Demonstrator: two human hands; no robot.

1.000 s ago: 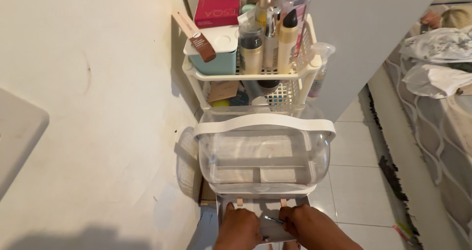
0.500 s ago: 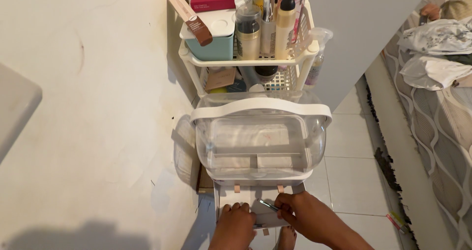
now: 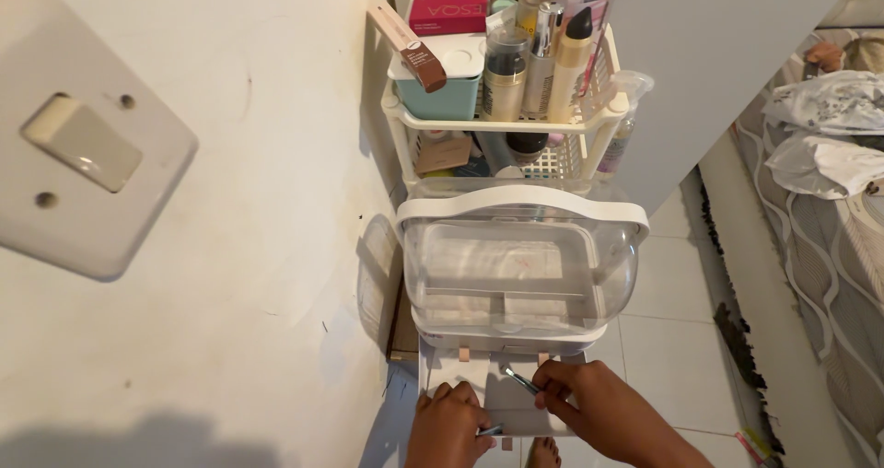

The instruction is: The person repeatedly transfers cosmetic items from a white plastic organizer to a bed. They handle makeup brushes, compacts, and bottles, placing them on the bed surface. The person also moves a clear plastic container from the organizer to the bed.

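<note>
A clear plastic organizer box [image 3: 521, 274] with a white handle stands on the floor below a shelf rack. Its white bottom drawer [image 3: 502, 394] is pulled out toward me. My left hand [image 3: 448, 427] rests on the drawer's front left part, and a thin dark end shows at its fingertips. My right hand [image 3: 582, 402] pinches a slim metal tool [image 3: 521, 381], like tweezers, over the drawer's middle. Two small tan tabs stick up at the drawer's back edge. A bare foot shows just below the drawer.
A cream plastic rack [image 3: 506, 122] behind the box holds several cosmetic bottles, a teal tub and a pink box. A wall with a light switch [image 3: 83, 146] fills the left. White floor tiles, a dark rug edge and a bed [image 3: 829, 155] lie to the right.
The view has shifted left, bringing the light switch fully into frame. My right hand has lifted the metal tool slightly above the drawer; my left hand stays on the drawer.
</note>
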